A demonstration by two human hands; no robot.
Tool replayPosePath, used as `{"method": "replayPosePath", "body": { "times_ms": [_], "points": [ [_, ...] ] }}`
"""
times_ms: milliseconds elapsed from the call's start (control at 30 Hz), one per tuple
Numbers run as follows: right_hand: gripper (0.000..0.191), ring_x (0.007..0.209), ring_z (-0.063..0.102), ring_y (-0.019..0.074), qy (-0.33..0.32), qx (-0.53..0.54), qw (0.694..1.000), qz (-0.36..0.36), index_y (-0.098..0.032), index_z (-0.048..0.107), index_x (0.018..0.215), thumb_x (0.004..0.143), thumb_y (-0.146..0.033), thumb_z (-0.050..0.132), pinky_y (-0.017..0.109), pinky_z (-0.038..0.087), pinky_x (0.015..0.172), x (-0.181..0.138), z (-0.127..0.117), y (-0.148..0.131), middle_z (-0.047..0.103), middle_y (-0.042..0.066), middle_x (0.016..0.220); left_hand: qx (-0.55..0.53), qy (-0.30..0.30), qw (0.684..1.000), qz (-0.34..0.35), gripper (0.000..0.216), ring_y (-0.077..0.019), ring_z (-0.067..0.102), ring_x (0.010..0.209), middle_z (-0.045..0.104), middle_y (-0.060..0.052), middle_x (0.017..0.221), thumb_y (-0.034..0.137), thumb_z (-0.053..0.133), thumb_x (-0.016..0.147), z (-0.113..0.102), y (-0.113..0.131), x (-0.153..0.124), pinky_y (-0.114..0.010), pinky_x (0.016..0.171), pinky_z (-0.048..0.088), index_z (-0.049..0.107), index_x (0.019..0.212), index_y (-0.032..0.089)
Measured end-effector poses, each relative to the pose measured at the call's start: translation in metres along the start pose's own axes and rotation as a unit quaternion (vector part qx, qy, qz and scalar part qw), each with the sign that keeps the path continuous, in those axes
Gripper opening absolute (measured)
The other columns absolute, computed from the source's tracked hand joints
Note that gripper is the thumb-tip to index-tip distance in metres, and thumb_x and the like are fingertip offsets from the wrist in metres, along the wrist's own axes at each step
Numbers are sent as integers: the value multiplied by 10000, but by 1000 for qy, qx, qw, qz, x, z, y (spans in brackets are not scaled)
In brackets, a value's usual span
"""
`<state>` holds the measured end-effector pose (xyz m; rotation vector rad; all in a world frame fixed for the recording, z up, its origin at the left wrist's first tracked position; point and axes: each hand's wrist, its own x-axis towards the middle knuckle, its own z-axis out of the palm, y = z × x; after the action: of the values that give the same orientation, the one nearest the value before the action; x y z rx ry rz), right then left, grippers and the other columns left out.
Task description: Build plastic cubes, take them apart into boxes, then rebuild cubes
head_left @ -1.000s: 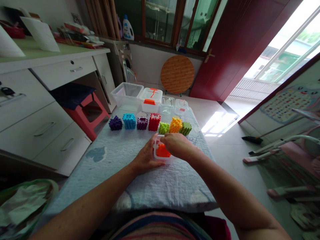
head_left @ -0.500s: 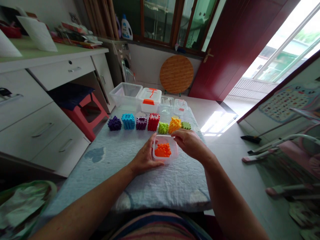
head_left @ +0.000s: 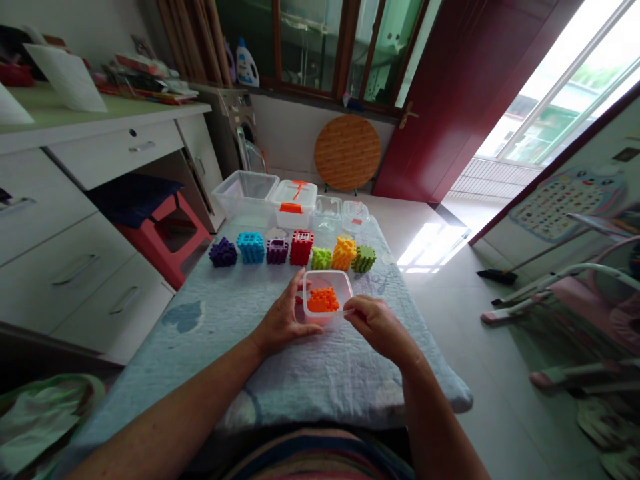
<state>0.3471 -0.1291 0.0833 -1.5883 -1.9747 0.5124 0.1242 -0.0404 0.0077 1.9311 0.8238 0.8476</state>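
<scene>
- A small clear tub (head_left: 349, 288) stands flat on the cloth-covered desk (head_left: 235, 327), between the two hands, with its open mouth facing up.
- The tub is nearly square with rounded corners, so it has no clear long axis. Its sides run straight away from the person.
- Inside lies a low heap of orange block pieces (head_left: 323, 300), on the bottom towards the near side.
- The left hand (head_left: 283, 320) is spread open and rests on the cloth. Its fingers lie up along the tub's left wall and its thumb runs along the near left corner.
- The right hand (head_left: 377, 323) is loosely curled, its fingertips drawn together on the rim at the tub's near right corner.
- Just beyond the tub stands a row of block cubes, from left to right: purple cube (head_left: 223, 253), blue cube (head_left: 251, 247), dark purple cube (head_left: 277, 251), red cube (head_left: 301, 247), light green cube (head_left: 321, 257), orange cube (head_left: 344, 253) and green cube (head_left: 363, 258).
- Beyond the row, at the far edge of the desk, stand a large clear bin (head_left: 246, 193), a lidded box (head_left: 293, 205) with an orange latch, and two little clear tubs (head_left: 327, 213). I cannot tell what is in them.
</scene>
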Motion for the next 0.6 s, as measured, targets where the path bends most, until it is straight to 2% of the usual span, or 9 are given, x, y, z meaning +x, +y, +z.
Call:
{"method": "replayPosePath", "body": {
  "times_ms": [167,267,367,500,600],
  "points": [
    [144,713,575,131,16,-5,1000,15,-205,650,865,926,-194,521,252,435,696,-12,-14,10,638,11,797,32,7,998,45,1193,-331,514,1298,453,-184,1466,466,851,665,0,-7,3,-493,1005,482,90,1564,278],
    [158,703,602,132,20,9,999,42,-205,642,891,929,-217,489,248,464,668,-23,-28,19,638,14,805,59,17,997,47,1111,-313,533,1277,495,-170,1428,469,821,700,-1,-10,4,-477,989,494,139,1553,270],
    [156,669,635,132,45,46,995,82,-202,635,904,919,-264,492,248,502,646,-32,-45,28,647,9,777,105,39,993,42,896,-294,551,1254,533,-151,1387,449,755,769,-3,-12,6,-463,1000,491,287,1503,238],
    [184,645,664,152,111,62,984,127,-199,640,917,884,-345,533,267,536,630,-38,-73,42,669,10,730,177,65,981,40,551,-277,552,1234,587,-126,1318,365,659,835,-10,-15,9,-464,1059,448,511,1337,193],
    [209,665,681,165,169,43,974,142,-201,647,923,867,-373,543,287,548,652,-32,-94,55,690,21,741,200,76,976,32,434,-271,578,1181,627,-110,1242,334,624,832,-16,-15,12,-460,1055,449,586,1238,186]
  ]
}}
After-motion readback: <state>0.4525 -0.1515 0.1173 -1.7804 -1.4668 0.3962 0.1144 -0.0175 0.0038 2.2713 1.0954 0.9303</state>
